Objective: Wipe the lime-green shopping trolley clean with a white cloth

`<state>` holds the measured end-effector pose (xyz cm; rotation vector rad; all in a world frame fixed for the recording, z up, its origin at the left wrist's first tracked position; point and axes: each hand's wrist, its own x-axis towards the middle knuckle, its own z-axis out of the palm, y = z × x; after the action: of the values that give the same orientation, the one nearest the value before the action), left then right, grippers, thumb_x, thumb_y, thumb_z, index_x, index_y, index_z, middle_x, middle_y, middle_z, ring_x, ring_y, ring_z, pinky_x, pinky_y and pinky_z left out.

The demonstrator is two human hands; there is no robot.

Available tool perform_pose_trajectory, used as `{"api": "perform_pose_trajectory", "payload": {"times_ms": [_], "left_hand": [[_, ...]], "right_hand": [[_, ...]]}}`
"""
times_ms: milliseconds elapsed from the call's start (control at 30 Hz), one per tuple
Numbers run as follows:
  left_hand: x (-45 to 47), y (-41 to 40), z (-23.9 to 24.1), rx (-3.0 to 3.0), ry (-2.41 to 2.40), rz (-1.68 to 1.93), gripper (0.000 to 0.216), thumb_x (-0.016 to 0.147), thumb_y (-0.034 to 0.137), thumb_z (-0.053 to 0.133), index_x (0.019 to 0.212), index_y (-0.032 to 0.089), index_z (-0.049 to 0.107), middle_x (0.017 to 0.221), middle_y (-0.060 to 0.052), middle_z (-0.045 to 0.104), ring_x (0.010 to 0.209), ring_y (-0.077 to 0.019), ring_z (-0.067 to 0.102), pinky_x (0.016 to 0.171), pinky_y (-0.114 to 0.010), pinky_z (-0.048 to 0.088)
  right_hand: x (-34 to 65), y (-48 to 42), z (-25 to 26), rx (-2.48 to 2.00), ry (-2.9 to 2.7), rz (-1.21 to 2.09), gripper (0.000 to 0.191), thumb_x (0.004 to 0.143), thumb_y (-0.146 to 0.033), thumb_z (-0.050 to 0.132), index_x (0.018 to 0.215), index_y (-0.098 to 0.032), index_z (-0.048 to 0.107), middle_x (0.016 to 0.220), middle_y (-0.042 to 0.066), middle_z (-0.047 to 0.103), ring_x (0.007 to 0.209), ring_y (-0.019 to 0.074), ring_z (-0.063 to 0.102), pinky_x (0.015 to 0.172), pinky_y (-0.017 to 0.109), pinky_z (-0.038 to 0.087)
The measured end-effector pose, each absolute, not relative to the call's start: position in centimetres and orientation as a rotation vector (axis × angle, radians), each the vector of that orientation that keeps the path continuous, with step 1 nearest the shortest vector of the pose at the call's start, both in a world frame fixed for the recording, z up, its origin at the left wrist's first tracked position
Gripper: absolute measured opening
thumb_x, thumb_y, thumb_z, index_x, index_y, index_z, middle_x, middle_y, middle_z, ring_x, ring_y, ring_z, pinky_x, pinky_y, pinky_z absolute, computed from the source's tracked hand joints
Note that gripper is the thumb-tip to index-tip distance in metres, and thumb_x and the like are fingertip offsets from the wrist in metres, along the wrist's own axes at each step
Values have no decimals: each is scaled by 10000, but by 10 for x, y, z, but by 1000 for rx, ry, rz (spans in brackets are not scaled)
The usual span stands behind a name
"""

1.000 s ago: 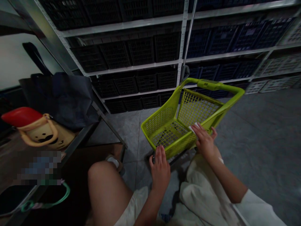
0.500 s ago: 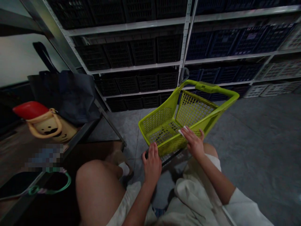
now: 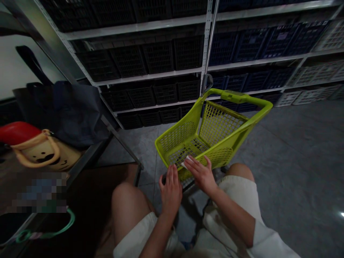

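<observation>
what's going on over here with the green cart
A seated person works on a small green shopping cart standing on the floor before their knees. The right hand presses a white cloth flat against the cart's near rim, while the left hand rests open against the near corner. Shelves of dark crates stand behind.

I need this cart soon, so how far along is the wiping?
Looks done: the right stretch of the near rim, which the white wipe has already crossed. In hand: the right hand presses it on the near rim of the green cart, close to its left corner, while the left hand rests at that corner. Left, probably: handle, sides, inside.
</observation>
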<state>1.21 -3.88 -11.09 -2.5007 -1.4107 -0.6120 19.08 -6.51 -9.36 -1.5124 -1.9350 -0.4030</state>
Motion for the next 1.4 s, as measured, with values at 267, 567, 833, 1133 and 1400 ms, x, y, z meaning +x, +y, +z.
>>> {"api": "perform_pose_trajectory", "payload": {"times_ms": [267, 567, 833, 1133, 1400], "left_hand": [[19, -36, -112, -2464, -1405, -803, 543, 958, 162, 436, 1499, 134, 403, 1476, -171, 545, 1367, -250, 506, 1120, -482, 307], [-8, -15, -115, -2394, -1415, -1023, 330, 940, 138, 468, 1249, 162, 584, 1262, -142, 700, 1203, -254, 625, 1069, -469, 290], [-8, -33, -86, -2343, -1598, -939, 514, 872, 104, 486, 1381, 182, 502, 1325, -135, 658, 1253, -281, 589, 1091, -520, 313], [79, -27, -66, -2740, -1106, -715, 845, 825, 128, 494, 1582, 48, 128, 1656, -152, 248, 1524, -255, 256, 1197, -426, 314], [99, -27, -80, -2754, -1074, -684, 716, 903, 160, 443, 1578, 86, 216, 1587, -116, 415, 1408, -234, 442, 1132, -392, 406]], "right_hand": [[278, -60, -90, -1669, -1728, -484, 887, 647, 40, 434, 1484, -253, 442, 1453, 61, 583, 1446, 245, 421, 1144, 486, 327], [233, -44, -99, -1547, -1662, -444, 907, 640, 52, 402, 1498, -242, 432, 1430, 62, 596, 1464, 232, 389, 1128, 460, 431], [208, -57, -86, -1626, -1710, -383, 881, 681, 21, 429, 1513, -268, 410, 1447, 41, 591, 1439, 224, 421, 1164, 457, 296], [261, -68, -68, -1638, -2056, -488, 775, 788, 23, 395, 1501, -280, 396, 1477, 60, 560, 1429, 194, 436, 1179, 483, 116], [387, -60, -31, -1948, -1537, -829, 675, 768, -1, 431, 1388, -243, 548, 1416, 110, 612, 1387, 280, 494, 1146, 581, 141]]}}
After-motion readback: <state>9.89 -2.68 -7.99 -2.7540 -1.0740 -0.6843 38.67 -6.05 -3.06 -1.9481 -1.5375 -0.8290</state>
